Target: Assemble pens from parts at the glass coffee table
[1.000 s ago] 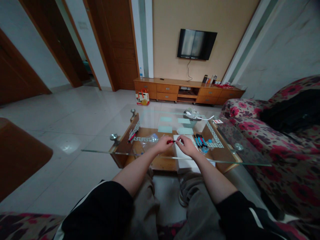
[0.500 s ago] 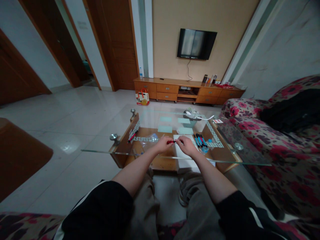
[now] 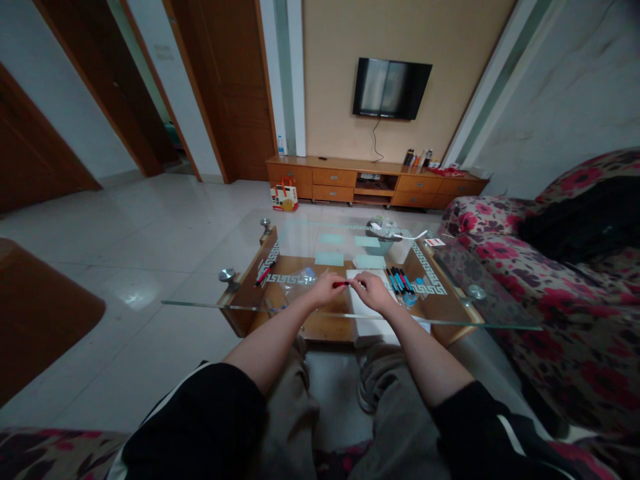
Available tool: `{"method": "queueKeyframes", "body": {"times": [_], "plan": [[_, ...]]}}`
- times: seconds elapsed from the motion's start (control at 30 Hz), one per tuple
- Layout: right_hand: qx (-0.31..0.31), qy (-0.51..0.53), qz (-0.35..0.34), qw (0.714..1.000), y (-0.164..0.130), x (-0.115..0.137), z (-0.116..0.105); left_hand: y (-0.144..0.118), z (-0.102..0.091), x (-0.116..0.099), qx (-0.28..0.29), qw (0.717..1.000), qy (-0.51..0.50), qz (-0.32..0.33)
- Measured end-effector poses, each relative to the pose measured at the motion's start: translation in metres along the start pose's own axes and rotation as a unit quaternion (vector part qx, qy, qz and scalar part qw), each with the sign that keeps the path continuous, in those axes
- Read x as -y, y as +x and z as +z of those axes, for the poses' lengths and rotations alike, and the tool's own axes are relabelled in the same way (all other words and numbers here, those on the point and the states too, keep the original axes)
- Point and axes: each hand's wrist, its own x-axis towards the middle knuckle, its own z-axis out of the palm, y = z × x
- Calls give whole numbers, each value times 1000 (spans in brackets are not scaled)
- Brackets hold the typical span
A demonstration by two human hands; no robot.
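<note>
A red marker pen (image 3: 341,284) with a dark end is held level between my two hands, over the near part of the glass table (image 3: 300,230). My left hand (image 3: 326,291) is closed round its red part. The fingers of my right hand (image 3: 373,292) pinch the dark end, which they partly cover. Several blue and black marker pens (image 3: 400,281) lie in a row just right of my right hand. Farther left, a red and black marker pen (image 3: 265,273) rests apart on the table.
A clear plastic wrapper (image 3: 295,288) lies left of my hands. Under the glass is a white box (image 3: 367,320). A basket (image 3: 381,244) stands towards the back right, near a white and red card (image 3: 435,242). A flowered sofa (image 3: 560,280) borders the right side.
Both hands keep their hold on the red marker pen and have barely moved. The whole view has shifted very slightly.
</note>
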Motion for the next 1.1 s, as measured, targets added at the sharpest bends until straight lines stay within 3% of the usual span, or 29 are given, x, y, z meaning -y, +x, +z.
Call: {"method": "queueKeyframes", "body": {"times": [0.1,0.13,0.2,0.3,0.37,0.43,0.53,0.83,0.93,1.1], "plan": [[-69,169,118,976,5,0,0,0,2,0,-11,1000,-3,-23],[-101,251,173,947,7,-1,0,0,2,0,-15,999,-3,-28],[-152,416,261,858,11,-5,-2,0,2,-1,-20,999,-2,-30],[-185,563,330,734,12,-11,-5,0,3,-2,-25,999,-3,-28],[-193,598,360,690,10,-15,-6,0,3,-3,-28,999,-5,-25],[-199,611,370,671,8,-18,-6,0,2,-3,-29,999,-7,-21],[-212,612,357,673,6,-21,-4,0,2,-4,-27,999,-7,-23],[-288,539,312,727,6,-26,2,-2,2,-3,-23,999,0,-33],[-288,498,294,764,3,-31,4,-2,1,-5,-20,999,4,-32],[-236,380,269,853,-1,-35,2,-2,-2,-8,-17,999,1,-33]]}}
